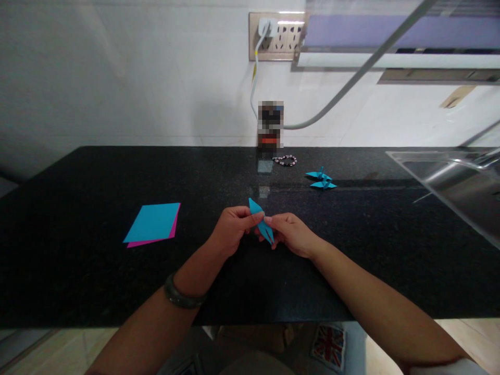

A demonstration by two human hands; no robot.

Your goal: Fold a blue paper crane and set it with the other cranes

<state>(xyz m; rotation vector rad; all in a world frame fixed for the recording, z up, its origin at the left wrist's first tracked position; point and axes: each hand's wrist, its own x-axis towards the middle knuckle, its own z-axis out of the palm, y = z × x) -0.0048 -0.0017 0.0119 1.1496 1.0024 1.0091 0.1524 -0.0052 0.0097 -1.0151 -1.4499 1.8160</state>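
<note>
A narrow, pointed piece of folded blue paper (261, 223) is held just above the black stone counter (78, 281), pinched from both sides. My left hand (233, 227) grips its upper left part with thumb and fingers closed. Closed on its lower right part is my right hand (289, 233). A finished blue paper crane (321, 179) rests on the counter farther back and to the right, apart from both hands.
A stack of flat square sheets, blue over pink (153, 224), lies at the left. A beaded bracelet (285, 160) and a small blurred object (270, 127) sit near the wall. A metal sink (453, 177) is at the right; a wall socket (276, 35) above.
</note>
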